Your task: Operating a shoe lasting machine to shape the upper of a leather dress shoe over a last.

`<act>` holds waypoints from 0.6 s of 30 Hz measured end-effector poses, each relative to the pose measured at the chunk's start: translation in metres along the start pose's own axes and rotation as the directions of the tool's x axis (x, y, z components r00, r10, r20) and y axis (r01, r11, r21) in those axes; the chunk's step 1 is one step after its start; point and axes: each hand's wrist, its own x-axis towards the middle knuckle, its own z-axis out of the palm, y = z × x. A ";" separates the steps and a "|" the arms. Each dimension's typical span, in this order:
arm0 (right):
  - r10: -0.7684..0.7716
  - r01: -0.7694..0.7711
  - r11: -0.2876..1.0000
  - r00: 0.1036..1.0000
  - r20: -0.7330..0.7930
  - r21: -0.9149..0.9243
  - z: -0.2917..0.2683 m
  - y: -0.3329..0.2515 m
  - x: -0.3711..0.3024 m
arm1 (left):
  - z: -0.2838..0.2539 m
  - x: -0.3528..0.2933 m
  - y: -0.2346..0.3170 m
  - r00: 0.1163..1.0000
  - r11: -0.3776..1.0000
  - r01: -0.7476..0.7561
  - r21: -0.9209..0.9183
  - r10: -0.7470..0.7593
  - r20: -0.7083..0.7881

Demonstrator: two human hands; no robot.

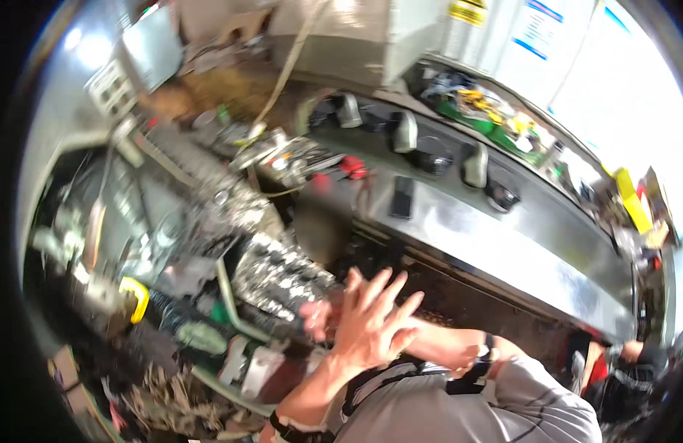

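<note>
Crossing in front of the person's chest, the left hand (371, 317) spreads its fingers wide and holds nothing, while the right hand (318, 316) lies mostly hidden behind it, so I cannot tell its state. Nearest them sits one crumpled silver foil sheet (279, 277) covering a surface below the left end of the long stainless steel counter (504, 236). Such foil looks light, thin and easily torn; a loose edge seems best to pinch. Three grey handles (404, 131) line the counter's back edge. One yellow handle (137, 295) shows left.
</note>
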 end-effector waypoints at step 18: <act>-0.614 0.780 0.599 0.300 -0.730 -0.184 -0.438 -0.387 -0.215 | 0.179 -0.036 -0.010 0.525 0.516 0.830 -0.212 -0.851 -0.018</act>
